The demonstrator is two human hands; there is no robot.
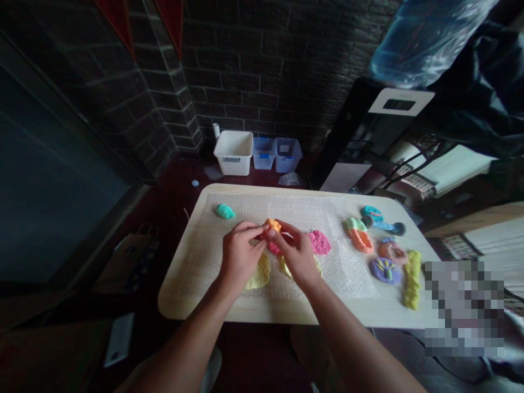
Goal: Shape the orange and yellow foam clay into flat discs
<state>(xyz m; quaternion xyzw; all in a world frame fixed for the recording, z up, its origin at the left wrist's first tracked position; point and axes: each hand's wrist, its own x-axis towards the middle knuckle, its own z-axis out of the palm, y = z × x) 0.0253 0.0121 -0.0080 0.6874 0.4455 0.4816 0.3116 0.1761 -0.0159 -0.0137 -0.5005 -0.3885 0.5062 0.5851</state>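
Centrally, your left hand [241,248] and right hand [297,249], both curled nearly closed, pinch an orange lump [273,223] over the bench [270,314]; pink piece [321,242] right of centre.

The table [186,310] is softly lit, the wall [245,65] behind it murky; beyond its right end, glare streaks the bottle [429,43] and edges stretch.

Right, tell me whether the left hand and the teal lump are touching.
Apart. The head view shows a plain strip of bubble wrap between the left hand and the teal lump, which lies beyond it.
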